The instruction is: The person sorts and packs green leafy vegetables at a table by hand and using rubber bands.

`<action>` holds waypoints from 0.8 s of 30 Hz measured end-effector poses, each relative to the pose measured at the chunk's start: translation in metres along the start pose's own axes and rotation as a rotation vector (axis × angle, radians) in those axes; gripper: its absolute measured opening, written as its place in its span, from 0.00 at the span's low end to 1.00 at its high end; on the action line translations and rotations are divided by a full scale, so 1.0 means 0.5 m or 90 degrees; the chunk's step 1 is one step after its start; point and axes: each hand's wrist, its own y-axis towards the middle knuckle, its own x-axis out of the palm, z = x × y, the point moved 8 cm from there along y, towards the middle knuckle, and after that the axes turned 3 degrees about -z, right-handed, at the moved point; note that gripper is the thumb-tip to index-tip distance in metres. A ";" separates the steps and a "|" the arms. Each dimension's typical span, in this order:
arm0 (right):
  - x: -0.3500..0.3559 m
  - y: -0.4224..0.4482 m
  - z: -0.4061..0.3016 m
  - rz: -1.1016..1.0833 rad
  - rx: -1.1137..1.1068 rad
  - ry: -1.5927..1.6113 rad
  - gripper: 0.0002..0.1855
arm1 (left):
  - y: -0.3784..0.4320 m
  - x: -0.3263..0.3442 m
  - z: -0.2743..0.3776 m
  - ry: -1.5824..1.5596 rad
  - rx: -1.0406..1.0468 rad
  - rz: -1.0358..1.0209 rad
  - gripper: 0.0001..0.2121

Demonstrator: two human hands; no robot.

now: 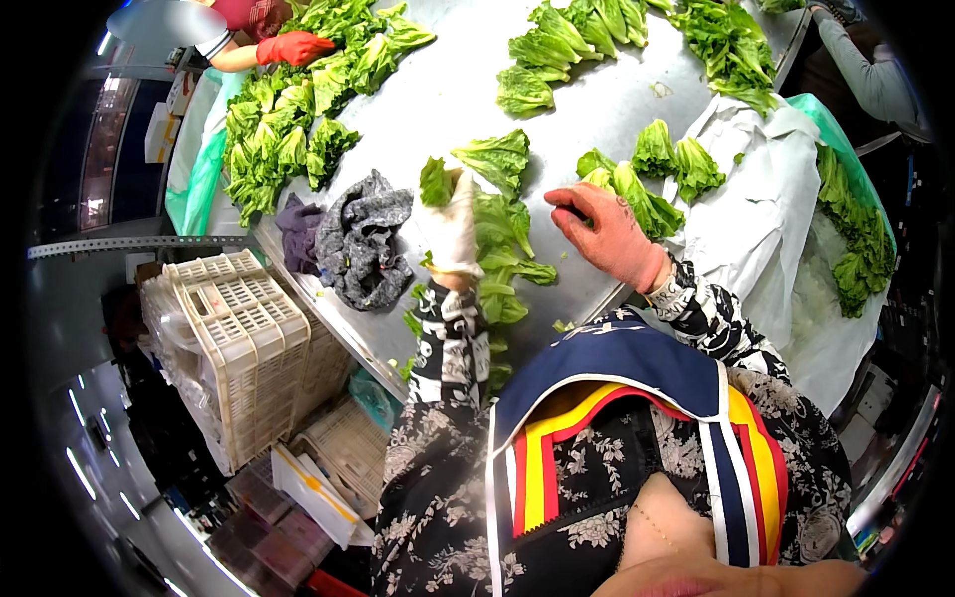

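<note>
My left hand (pixel 453 227), in a whitish glove, is closed around a piece of green leaf lettuce (pixel 436 181) above the metal table (pixel 440 104). Beside it on the right runs a row of lettuce (pixel 501 239), part of it hidden behind my sleeve. One lettuce head (pixel 496 158) lies just beyond the row. My right hand (pixel 608 231) wears a pink-orange glove. Its fingers are bent with a gap between them, and nothing shows inside. Several small lettuce heads (pixel 645 205) lie right behind that hand.
Crumpled grey cloth (pixel 365 239) and purple cloth (pixel 300 231) lie at the left edge. A large lettuce pile (pixel 287 134) is near another person's red-gloved hand (pixel 295 49). White sheeting (pixel 768 179) covers the right side. Plastic crates (pixel 246 351) stand lower left.
</note>
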 end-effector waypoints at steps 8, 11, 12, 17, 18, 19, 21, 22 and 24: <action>0.033 -0.003 0.008 -0.037 -0.102 -0.080 0.10 | 0.125 0.074 -0.147 0.434 -0.027 -0.391 0.22; 0.034 -0.005 0.008 -0.034 -0.101 -0.095 0.11 | 0.147 0.056 -0.189 0.585 -0.054 -0.407 0.21; 0.035 -0.005 0.009 -0.032 -0.097 -0.090 0.11 | 0.157 0.019 -0.221 0.607 -0.176 -0.317 0.19; 0.015 -0.001 0.042 0.009 0.017 0.052 0.12 | 0.071 0.055 -0.097 -0.291 -0.463 -0.160 0.14; 0.019 0.002 0.042 -0.021 0.087 0.087 0.14 | 0.044 0.048 -0.086 -0.329 -0.494 -0.087 0.13; 0.032 0.008 0.019 -0.014 0.061 0.119 0.14 | 0.005 0.029 -0.056 -0.359 -0.514 0.005 0.13; 0.005 0.014 0.062 0.064 0.062 0.132 0.14 | -0.031 0.127 -0.071 -0.515 -0.539 -0.079 0.13; 0.013 0.019 0.044 0.076 0.057 0.185 0.15 | -0.054 0.117 -0.060 -0.543 -0.540 -0.047 0.13; 0.008 0.022 0.006 0.091 0.024 0.160 0.15 | -0.085 0.123 -0.035 -0.592 -0.493 -0.053 0.14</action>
